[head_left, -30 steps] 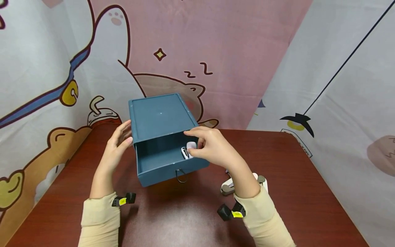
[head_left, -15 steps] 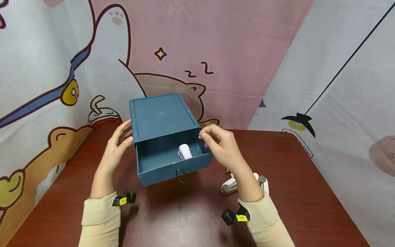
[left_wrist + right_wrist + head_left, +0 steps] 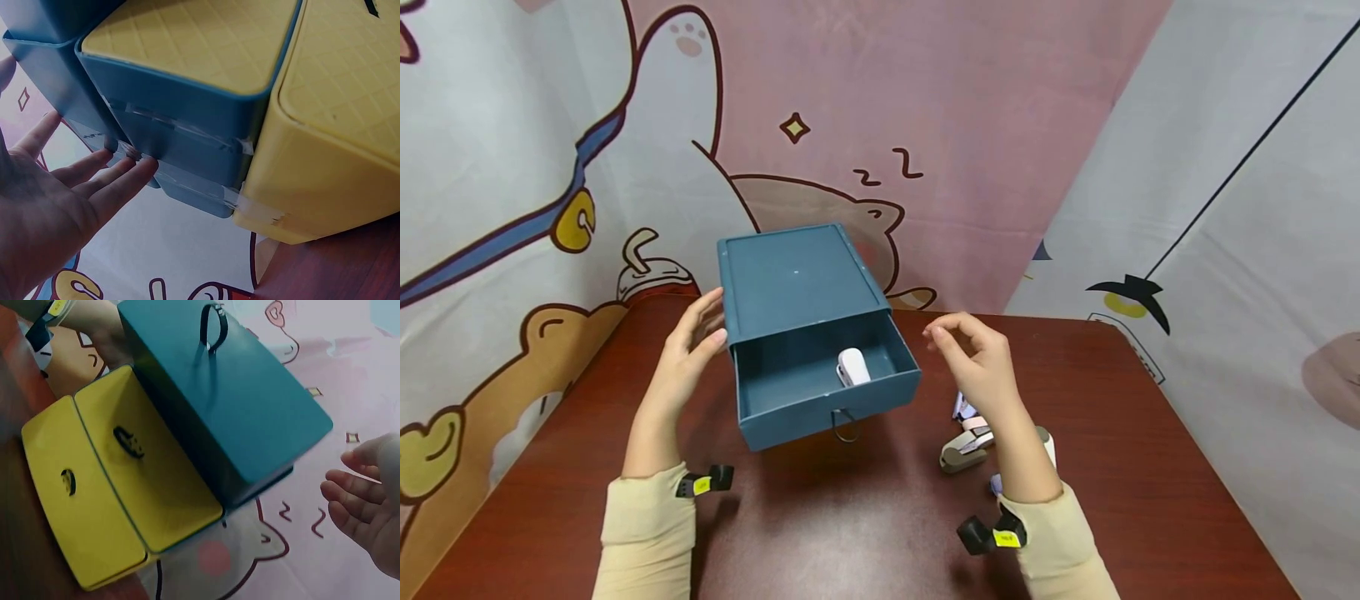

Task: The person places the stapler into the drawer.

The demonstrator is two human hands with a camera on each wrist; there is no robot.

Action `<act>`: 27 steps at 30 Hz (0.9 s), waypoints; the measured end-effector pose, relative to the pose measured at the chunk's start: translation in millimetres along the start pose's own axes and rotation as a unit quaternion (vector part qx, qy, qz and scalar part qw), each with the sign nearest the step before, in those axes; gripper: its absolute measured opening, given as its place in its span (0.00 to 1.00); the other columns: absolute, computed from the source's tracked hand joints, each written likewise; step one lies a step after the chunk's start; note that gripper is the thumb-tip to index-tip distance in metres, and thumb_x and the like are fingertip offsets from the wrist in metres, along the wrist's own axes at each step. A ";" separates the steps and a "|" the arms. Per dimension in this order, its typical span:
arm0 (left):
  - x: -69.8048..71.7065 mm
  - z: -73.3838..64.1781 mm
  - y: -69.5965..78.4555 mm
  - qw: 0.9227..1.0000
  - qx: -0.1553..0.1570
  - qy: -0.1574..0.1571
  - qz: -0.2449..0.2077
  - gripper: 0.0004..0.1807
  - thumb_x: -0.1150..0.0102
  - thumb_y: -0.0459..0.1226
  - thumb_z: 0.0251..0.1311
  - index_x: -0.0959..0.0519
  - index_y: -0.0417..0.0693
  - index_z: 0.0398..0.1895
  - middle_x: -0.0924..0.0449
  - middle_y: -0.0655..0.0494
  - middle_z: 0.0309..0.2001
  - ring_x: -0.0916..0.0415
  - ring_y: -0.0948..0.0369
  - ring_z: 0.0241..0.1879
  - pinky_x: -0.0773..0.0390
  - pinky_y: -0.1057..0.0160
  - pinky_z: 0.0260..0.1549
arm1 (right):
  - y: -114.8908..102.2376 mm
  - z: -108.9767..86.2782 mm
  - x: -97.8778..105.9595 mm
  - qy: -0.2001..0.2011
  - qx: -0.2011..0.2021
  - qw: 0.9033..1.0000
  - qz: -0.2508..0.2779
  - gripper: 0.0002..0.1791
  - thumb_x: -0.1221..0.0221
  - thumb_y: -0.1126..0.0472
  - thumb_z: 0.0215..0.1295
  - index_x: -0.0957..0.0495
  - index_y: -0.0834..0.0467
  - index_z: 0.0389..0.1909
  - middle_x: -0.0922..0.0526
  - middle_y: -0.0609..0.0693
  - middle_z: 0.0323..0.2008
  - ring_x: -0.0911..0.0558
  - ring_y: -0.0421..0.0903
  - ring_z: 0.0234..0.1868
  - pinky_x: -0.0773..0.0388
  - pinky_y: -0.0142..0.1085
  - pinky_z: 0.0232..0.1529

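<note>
A blue drawer box (image 3: 801,287) stands with its top drawer (image 3: 827,421) pulled out. Inside, toward the right front, lies a small white rounded object (image 3: 853,367) that looks like a mini stapler. My left hand (image 3: 681,354) rests its fingertips against the box's left side. In the left wrist view, the fingers (image 3: 119,187) are extended and meet the blue side wall. My right hand (image 3: 977,358) is in the air just right of the drawer, fingers loosely bent and holding nothing. The right wrist view shows that hand (image 3: 365,500) apart from the box.
Yellow-fronted drawers (image 3: 150,462) sit below the blue one. A beige and grey stapler (image 3: 964,452) and other small items (image 3: 964,407) lie on the brown table (image 3: 842,533), partly hidden by my right forearm. A printed cloth (image 3: 970,167) hangs behind.
My right hand has left the white object in the drawer and moved out to the right. The white object is now fully uncovered. My left hand stays at the box's side.
</note>
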State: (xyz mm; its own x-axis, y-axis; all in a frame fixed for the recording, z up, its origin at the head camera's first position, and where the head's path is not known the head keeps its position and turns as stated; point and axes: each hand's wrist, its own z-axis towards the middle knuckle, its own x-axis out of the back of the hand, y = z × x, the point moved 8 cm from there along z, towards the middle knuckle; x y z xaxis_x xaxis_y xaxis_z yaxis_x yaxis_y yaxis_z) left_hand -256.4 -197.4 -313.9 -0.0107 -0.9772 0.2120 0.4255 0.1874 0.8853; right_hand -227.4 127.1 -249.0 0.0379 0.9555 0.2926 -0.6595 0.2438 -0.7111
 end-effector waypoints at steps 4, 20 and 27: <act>-1.9 -0.4 7.0 1.000 -0.004 -0.001 0.001 0.29 0.56 0.30 0.63 0.46 0.47 0.68 0.44 0.40 0.63 0.44 0.43 0.60 0.32 0.72 0.45 | 15.9 -7.0 7.5 0.010 -0.029 1.000 -0.003 0.04 0.46 0.74 0.58 0.24 0.71 0.33 0.21 0.59 0.30 0.23 0.57 0.30 0.26 0.29 0.33; -3.2 -1.6 10.3 1.000 0.001 0.003 0.004 0.28 0.56 0.31 0.63 0.46 0.46 0.67 0.43 0.40 0.62 0.43 0.44 0.59 0.32 0.72 0.45 | 103.1 -44.3 24.9 -0.025 -0.092 0.990 -0.108 0.15 0.39 0.54 0.56 0.21 0.56 0.43 0.21 0.44 0.40 0.25 0.43 0.41 0.28 0.32 0.33; -2.7 -2.1 9.6 1.000 0.004 0.004 0.006 0.28 0.56 0.32 0.63 0.46 0.46 0.67 0.43 0.40 0.62 0.43 0.44 0.60 0.32 0.71 0.45 | 133.1 -58.6 28.4 -0.050 -0.136 0.982 -0.123 0.20 0.37 0.49 0.52 0.23 0.48 0.47 0.24 0.42 0.46 0.27 0.41 0.49 0.31 0.42 0.44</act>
State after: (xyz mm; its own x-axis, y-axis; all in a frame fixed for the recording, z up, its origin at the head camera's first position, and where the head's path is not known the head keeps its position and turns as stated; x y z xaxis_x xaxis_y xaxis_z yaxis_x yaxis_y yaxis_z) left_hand -250.4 -193.2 -306.8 0.0025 -0.9756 0.2197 0.4185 0.2006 0.8858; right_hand -270.1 196.4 -372.7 0.0878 0.8444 0.5285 -0.4148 0.5133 -0.7513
